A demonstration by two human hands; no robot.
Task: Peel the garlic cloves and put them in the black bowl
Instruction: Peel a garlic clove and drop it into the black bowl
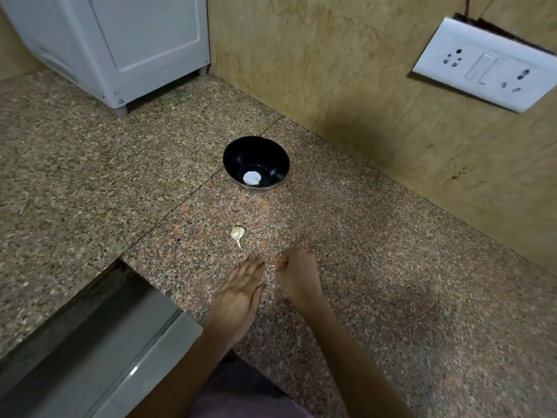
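Note:
A black bowl [256,164] stands on the speckled granite counter [376,282], near the wall. Something small and pale lies on a white patch at its bottom. One unpeeled garlic clove [237,234] with a short stalk lies on the counter in front of the bowl. My left hand [239,292] lies flat on the counter with straight fingers, its tips just short of the clove. Beside it on the right, my right hand [297,274] is curled into a loose fist on the counter; nothing shows in it.
A white appliance [120,46] stands at the back left of the counter. A beige stone wall with a white socket panel [485,64] rises behind and to the right. At the lower left the counter ends at a steel-edged recess [105,342].

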